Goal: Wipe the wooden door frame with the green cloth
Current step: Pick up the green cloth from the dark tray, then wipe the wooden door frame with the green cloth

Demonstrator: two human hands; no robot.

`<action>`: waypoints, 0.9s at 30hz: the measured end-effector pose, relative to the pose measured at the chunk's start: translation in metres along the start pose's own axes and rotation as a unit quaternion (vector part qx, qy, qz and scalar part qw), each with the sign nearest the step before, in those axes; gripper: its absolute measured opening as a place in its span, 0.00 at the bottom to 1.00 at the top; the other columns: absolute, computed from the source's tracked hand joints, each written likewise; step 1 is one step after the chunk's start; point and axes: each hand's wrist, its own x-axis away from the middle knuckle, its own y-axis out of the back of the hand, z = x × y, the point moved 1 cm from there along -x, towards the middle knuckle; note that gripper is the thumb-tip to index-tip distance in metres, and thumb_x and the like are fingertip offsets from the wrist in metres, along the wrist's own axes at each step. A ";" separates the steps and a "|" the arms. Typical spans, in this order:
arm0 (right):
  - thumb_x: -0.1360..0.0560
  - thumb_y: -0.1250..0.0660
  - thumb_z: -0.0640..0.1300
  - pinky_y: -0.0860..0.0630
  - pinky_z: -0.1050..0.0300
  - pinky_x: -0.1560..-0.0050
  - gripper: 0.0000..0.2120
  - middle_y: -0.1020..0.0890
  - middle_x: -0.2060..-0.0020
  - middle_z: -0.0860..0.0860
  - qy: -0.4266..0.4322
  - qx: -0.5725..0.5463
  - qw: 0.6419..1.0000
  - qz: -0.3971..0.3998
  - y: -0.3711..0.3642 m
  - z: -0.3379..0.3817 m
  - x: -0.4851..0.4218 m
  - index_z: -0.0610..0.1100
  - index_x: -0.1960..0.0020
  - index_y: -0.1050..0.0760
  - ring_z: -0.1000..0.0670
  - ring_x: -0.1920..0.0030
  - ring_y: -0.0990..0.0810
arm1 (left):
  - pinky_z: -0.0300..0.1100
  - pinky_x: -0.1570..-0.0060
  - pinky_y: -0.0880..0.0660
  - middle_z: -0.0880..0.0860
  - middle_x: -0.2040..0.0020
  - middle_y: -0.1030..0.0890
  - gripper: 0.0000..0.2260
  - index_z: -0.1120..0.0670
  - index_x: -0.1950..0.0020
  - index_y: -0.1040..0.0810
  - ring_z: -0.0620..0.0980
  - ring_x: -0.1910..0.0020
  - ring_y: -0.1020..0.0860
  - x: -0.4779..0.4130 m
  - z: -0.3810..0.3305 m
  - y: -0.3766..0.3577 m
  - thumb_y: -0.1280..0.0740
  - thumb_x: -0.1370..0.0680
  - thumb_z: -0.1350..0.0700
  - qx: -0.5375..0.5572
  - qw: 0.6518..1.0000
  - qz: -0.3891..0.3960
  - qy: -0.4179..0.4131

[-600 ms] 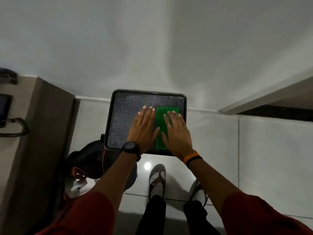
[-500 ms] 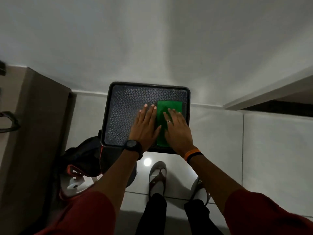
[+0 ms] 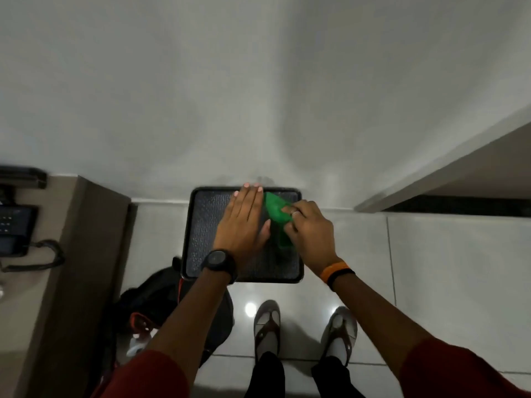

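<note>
Right hand (image 3: 311,234) pinches the soft, light green cloth (image 3: 276,214); left hand (image 3: 244,222) lies flat, open. Grip a bunched fold.

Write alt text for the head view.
Right hand gathers a green cloth off a dark textured tray while the left hand lies flat beside it. Below are pale floor tiles and sandalled feet.

I am logging colours: green cloth (image 3: 275,214) under the right hand (image 3: 310,234); black embossed-pattern tray (image 3: 201,234) beneath the left hand (image 3: 244,225); black watch (image 3: 219,261) at its wrist; orange and black bands (image 3: 336,271) behind the right hand.
</note>
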 end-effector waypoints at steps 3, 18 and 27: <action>0.34 0.20 0.33 0.20 0.55 0.68 0.16 0.16 0.53 0.43 0.008 -0.010 0.996 -0.093 0.093 0.020 -0.017 0.37 0.47 0.15 0.41 0.53 0.15 | 0.53 0.19 0.46 0.61 0.21 0.34 0.31 0.62 0.21 0.38 0.59 0.21 0.37 -0.036 -0.034 0.087 0.40 0.19 0.46 0.022 0.997 -0.080 -0.011; 0.30 0.23 0.34 0.26 0.60 0.60 0.14 0.15 0.53 0.45 0.186 -0.015 0.857 -0.480 0.518 0.154 -0.079 0.38 0.44 0.16 0.50 0.53 0.22 | 0.51 0.18 0.50 0.59 0.19 0.39 0.33 0.61 0.19 0.43 0.56 0.18 0.45 -0.159 -0.189 0.491 0.42 0.19 0.44 -0.038 0.926 -0.364 -0.097; 0.30 0.24 0.31 0.25 0.56 0.59 0.16 0.15 0.53 0.43 0.247 0.029 0.751 -0.612 0.729 0.197 -0.098 0.38 0.43 0.15 0.43 0.54 0.18 | 0.53 0.19 0.48 0.59 0.18 0.41 0.34 0.62 0.19 0.44 0.57 0.18 0.47 -0.226 -0.300 0.681 0.42 0.18 0.43 -0.066 0.848 -0.503 -0.154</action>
